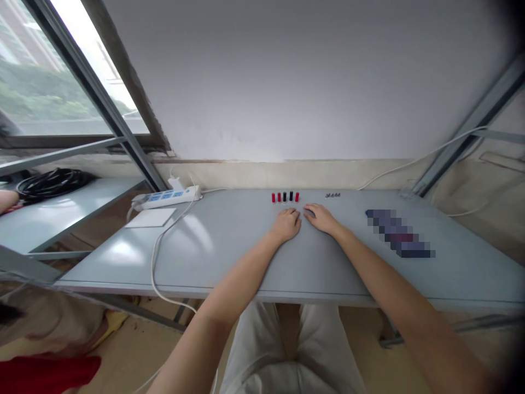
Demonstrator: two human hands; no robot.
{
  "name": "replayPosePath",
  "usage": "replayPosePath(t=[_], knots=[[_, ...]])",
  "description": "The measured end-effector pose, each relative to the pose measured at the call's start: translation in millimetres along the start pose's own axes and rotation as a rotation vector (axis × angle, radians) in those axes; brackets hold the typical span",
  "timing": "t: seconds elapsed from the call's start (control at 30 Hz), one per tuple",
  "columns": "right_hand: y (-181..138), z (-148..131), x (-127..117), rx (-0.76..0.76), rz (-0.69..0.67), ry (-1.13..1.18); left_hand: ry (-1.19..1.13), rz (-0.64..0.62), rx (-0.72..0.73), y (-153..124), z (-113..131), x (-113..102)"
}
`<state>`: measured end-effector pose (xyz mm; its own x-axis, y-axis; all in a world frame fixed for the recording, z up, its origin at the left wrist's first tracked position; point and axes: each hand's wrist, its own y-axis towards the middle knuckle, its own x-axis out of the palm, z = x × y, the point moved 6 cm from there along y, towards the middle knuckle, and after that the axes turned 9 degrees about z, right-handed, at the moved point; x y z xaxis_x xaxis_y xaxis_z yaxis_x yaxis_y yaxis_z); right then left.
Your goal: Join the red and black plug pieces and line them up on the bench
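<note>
My left hand (287, 223) lies palm down on the grey table, its fingers loosely bent with nothing visible in them. Just to its right rests my right hand (320, 218), fingers stretched forward and thumb apart. A small gap separates the two. Right beyond my fingertips stands a short row of small upright cylinders, among them a red one (273, 197) at the left end, a black one (284, 196) in the middle and another red one (297, 197) at the right end. Neither hand touches them. Several tiny dark metallic pieces (333, 195) lie in a line farther right, too small to identify.
A white power strip (172, 197) with a plugged-in adapter and a white cable (154, 257) sits at the left, behind a white flat pad (151, 218). A blurred-out dark object (400, 234) lies at the right. Coiled black cable (55, 184) and another person's hand (8, 201) are far left.
</note>
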<state>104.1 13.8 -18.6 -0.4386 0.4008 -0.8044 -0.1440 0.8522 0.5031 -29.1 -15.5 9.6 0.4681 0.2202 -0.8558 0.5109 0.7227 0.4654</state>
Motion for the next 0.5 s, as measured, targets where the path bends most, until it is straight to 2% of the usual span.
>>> replayPosePath(t=[0.5], knots=[[-0.1,-4.0,-3.0,0.017,-0.049,-0.02,-0.017,0.001,-0.015,0.0,-0.8,0.4]])
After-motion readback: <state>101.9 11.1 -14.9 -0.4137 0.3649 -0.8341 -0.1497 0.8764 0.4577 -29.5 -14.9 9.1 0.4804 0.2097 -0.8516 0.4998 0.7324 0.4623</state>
